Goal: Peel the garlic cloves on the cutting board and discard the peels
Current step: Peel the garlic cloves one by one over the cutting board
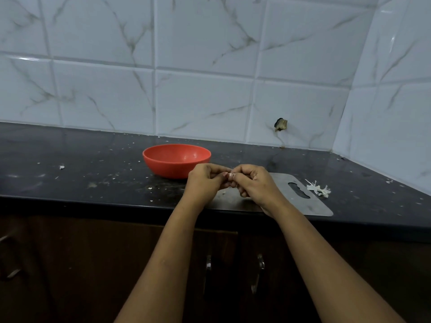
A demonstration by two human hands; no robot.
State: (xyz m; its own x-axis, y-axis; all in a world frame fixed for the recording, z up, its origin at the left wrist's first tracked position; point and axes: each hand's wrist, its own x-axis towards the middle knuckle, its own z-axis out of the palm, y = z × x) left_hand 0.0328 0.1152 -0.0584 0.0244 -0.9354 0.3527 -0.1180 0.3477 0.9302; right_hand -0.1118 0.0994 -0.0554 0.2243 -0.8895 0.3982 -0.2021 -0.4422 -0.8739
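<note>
A garlic clove [230, 176] sat between the fingertips of both hands, only a small pale, pinkish part of it showing where the thumbs and forefingers met; how much skin it carried could not be told. The left hand [205, 180] and the right hand [253, 183] were pressed close, knuckles up, fingers curled inward, each pinching one end of the clove. They were held just above the near left part of a steel cutting board [303, 202], which ran out from under the right hand toward the right, its slotted handle on that far side. A tiny white fleck [224, 193] lay on the board just below the left hand's fingers. Past the board's handle end, well to the right of the right hand, a small heap of white peels [319, 189] lay on the dark worktop [81, 180] — off the board, close beside its edge. Just behind the left hand stood a red bowl [172, 163], its near side partly hidden by the knuckles; what it held could not be seen. Left of both hands the worktop was speckled with pale crumbs, one larger scrap [61, 167] lying far off to that side. Beyond the hands rose a wall of white marbled tiles [205, 66], with a broken hole [281, 124] low down behind the right hand. Under the forearms, brown cabinet doors [70, 264] carried two metal handles [208, 264] — one between the arms, the other beside the right forearm.
</note>
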